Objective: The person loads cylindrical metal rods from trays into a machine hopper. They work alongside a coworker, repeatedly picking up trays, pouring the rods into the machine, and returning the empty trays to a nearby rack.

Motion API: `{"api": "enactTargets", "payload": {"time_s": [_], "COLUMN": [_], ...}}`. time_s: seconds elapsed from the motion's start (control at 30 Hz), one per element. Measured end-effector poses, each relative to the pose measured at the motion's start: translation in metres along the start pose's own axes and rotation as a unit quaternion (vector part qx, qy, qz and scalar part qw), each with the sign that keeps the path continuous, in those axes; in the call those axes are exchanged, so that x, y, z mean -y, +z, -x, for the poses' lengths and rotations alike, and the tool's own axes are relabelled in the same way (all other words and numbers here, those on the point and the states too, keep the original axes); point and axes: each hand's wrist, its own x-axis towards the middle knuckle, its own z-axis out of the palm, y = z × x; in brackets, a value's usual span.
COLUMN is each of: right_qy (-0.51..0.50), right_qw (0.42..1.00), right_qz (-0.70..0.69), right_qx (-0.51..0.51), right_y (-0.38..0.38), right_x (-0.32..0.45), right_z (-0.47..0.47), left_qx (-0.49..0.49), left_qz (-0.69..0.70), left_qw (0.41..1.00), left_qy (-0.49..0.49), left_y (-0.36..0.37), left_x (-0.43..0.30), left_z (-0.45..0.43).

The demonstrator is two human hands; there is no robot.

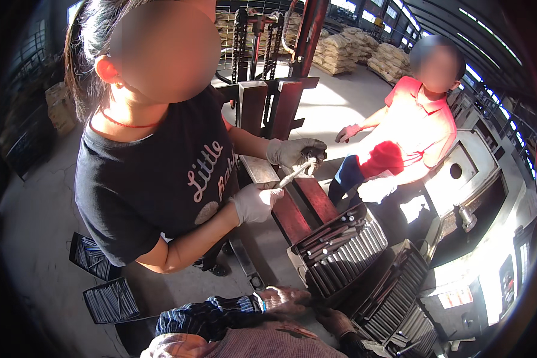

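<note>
My left hand (286, 300), in a knitted work glove, reaches out at the bottom centre, beside the lower corner of a metal bin of dark rods (338, 264). My right hand (336, 321), also gloved, is just to its right, below that bin and left of a second bin of rods (391, 291). Something dark lies between the two hands; whether either hand holds it cannot be told. Across from me a person in a black T-shirt (138, 179) holds a short light metal rod (294, 173) in two gloved hands.
Red forks of a lift truck (291, 219) extend towards the first bin. Another person in a red shirt (411, 125) stands by a machine (461, 165) at the right. Two trays of thin rods (111, 300) are on the floor at the left. Stacked sacks (335, 51) stand behind.
</note>
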Motion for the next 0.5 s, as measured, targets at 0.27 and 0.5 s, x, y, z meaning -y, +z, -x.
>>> {"api": "enactTargets", "payload": {"time_s": [0.27,0.5], "right_qy": [-0.12,-0.062], "right_qw": [0.984,0.991], "right_qz": [0.121,0.113], "right_qx": [0.042,0.042], "right_y": [0.004,0.005], "right_x": [0.057,0.1], "right_z": [-0.055,-0.099], "left_qx": [0.001,0.018], "left_qz": [-0.009,0.02], "left_qw": [1.0,0.999], "left_qy": [0.0,-0.043], "left_y": [-0.001,-0.019], "left_x": [0.034,0.037], "left_z": [0.007,0.005]}}
